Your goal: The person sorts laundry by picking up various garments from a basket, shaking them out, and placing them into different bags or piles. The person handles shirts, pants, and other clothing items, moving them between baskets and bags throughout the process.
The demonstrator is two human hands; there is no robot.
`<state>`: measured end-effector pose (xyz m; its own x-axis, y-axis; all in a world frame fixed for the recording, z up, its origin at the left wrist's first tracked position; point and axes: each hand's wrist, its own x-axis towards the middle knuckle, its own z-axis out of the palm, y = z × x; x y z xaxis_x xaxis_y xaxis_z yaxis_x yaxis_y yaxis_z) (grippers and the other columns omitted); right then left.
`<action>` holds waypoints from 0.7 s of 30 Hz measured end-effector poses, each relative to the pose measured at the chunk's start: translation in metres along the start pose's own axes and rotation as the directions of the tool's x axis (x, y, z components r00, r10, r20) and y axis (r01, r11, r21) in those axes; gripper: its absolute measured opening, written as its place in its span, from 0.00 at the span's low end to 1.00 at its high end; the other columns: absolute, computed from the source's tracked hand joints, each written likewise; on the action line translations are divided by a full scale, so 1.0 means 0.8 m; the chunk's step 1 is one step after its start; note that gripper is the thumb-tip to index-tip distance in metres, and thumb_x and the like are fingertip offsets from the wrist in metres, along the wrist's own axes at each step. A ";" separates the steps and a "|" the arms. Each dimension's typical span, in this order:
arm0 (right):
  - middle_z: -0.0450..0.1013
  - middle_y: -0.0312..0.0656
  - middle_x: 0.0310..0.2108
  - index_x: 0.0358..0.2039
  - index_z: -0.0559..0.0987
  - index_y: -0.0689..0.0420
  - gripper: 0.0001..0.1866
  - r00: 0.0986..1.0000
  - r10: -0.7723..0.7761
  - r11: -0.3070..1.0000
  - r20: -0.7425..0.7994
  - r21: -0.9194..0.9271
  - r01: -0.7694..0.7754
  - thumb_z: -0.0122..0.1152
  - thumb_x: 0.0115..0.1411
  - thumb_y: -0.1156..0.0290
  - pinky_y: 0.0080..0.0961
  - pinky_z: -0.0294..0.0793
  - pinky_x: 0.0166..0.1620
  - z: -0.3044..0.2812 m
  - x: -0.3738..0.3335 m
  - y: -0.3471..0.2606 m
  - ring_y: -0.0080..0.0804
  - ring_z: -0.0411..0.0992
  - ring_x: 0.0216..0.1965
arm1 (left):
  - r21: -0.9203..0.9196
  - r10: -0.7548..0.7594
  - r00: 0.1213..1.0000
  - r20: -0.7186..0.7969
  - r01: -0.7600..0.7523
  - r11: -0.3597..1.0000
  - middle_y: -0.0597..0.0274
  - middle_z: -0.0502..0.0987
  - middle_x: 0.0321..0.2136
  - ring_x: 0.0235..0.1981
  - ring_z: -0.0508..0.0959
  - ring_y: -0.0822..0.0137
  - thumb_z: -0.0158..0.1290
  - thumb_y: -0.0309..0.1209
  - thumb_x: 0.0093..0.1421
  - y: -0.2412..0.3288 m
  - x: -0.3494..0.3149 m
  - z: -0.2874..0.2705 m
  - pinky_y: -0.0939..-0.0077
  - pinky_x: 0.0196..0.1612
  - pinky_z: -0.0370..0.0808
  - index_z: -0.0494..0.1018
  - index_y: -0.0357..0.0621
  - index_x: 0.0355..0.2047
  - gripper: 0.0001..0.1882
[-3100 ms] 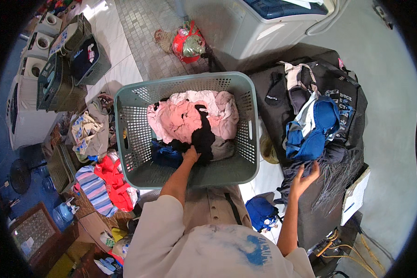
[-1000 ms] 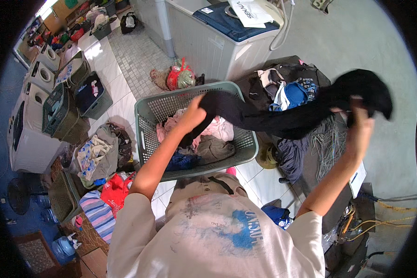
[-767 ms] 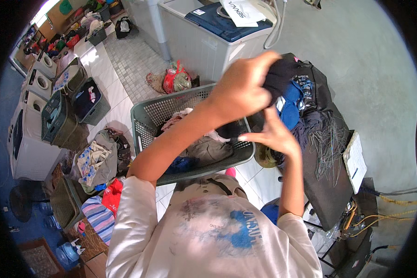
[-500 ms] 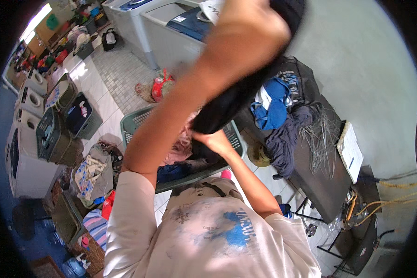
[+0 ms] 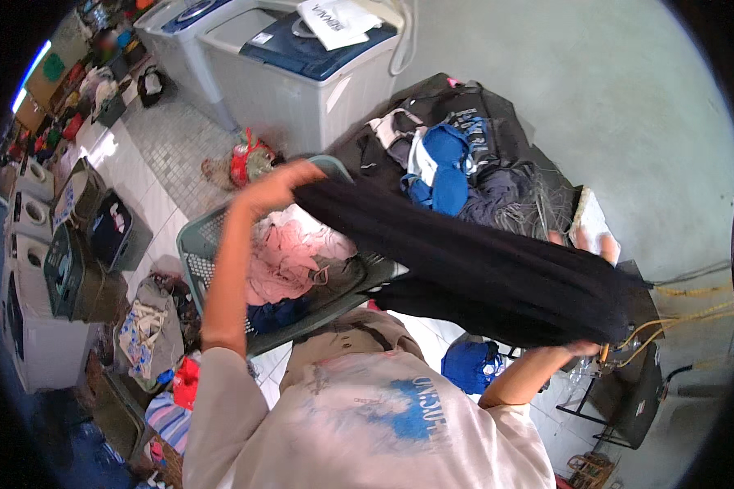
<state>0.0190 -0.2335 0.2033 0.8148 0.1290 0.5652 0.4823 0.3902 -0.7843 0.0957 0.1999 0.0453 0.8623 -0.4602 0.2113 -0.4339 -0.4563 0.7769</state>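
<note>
A pair of black trousers [image 5: 465,253] is stretched across in front of me, two long legs hanging partly apart. At its left end my left hand [image 5: 281,186] is closed round one leg, just above the far rim of a laundry basket. On the other side my right hand [image 5: 583,349] grips the wide bunched end; cloth hides most of this hand, with fingertips showing over the upper edge. Below and to the left stands the green-grey plastic laundry basket [image 5: 192,257], holding pink clothes [image 5: 281,261] and dark ones.
A black table [image 5: 514,122] on the right bears blue and dark clothes [image 5: 448,167] and wire hangers [image 5: 538,208]. Washing machines [image 5: 302,90] stand ahead against the wall. More baskets [image 5: 77,285] and heaped laundry [image 5: 151,318] crowd the left. Yellow cables [image 5: 693,318] hang at far right.
My left hand has come down and left from high up, still gripping the black trousers. The right hand has moved right, away from the basket, so the cloth now spans sideways.
</note>
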 end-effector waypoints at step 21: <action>0.43 0.54 0.63 0.61 0.45 0.66 0.46 0.466 0.781 0.107 -0.416 -0.647 -0.755 0.50 0.56 0.45 0.29 0.45 0.62 -0.253 0.013 0.371 0.40 0.40 0.65 | -0.128 -0.984 -0.154 -0.091 0.982 -0.142 0.45 0.54 0.55 0.55 0.62 0.44 0.62 0.27 0.42 -0.244 -0.354 0.387 0.62 0.55 0.65 0.39 0.45 0.56 0.48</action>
<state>0.2356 -0.3007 -0.0751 0.8903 -0.0140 -0.4551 -0.3556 -0.6456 -0.6759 -0.1449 0.1835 -0.3503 0.3180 0.5889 -0.7430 0.9413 -0.2899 0.1730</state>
